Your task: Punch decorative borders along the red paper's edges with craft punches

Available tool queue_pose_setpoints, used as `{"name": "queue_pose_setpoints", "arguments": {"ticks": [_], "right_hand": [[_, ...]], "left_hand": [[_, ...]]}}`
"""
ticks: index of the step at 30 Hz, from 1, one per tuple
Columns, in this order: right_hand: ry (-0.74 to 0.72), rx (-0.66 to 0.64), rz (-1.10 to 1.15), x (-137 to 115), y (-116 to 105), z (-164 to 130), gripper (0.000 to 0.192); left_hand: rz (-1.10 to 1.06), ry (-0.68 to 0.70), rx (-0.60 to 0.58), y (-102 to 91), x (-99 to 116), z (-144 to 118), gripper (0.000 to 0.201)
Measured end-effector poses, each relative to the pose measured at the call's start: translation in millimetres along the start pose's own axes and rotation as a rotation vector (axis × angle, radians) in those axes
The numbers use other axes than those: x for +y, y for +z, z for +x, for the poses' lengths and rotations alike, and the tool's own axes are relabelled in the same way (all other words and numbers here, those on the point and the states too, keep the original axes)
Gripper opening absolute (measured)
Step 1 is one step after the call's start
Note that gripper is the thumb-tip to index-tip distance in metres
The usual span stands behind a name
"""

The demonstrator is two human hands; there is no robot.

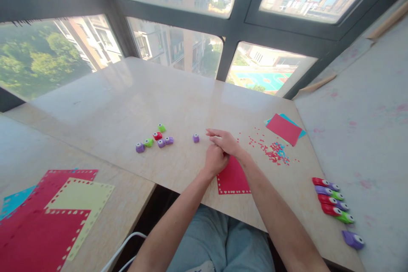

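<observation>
**Hands meeting over red card**

Head view: left hand (215, 159) curled shut, its grip on nothing I could make out; right hand (225, 140) spread flat, fingers apart. Both sat at the top edge of the red card (233, 178), flat on the desk (178, 106). Card probably light, bendy; best pinched at an edge. Purple punch (196, 137) just beside.
</observation>
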State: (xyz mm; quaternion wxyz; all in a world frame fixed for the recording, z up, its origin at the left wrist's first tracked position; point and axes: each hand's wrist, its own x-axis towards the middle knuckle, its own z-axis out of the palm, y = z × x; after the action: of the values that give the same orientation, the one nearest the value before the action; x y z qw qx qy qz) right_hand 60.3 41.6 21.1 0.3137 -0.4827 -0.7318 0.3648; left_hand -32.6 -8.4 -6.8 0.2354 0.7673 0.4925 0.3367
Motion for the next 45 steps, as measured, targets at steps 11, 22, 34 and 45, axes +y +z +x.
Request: {"name": "queue_pose_setpoints", "arguments": {"ticks": [11,22,34,45], "right_hand": [[-0.027,0.419,-0.091,29,-4,-88,0.029],[0.034,0.739,-0.31,26,-54,-203,0.024],[0.631,1.199,0.163,33,-99,-266,0.08],[0.684,1.406,0.219,20,-71,-304,0.079]], "left_hand": [[0.04,0.119,-0.062,-5.7,2,-2,0.022],[-0.022,0.081,-0.08,-8.4,-2,4,0.023],[-0.059,-0.051,-0.033,-6.9,-4,6,0.032],[-0.219,-0.165,0.099,-13.4,4,3,0.032]]}}
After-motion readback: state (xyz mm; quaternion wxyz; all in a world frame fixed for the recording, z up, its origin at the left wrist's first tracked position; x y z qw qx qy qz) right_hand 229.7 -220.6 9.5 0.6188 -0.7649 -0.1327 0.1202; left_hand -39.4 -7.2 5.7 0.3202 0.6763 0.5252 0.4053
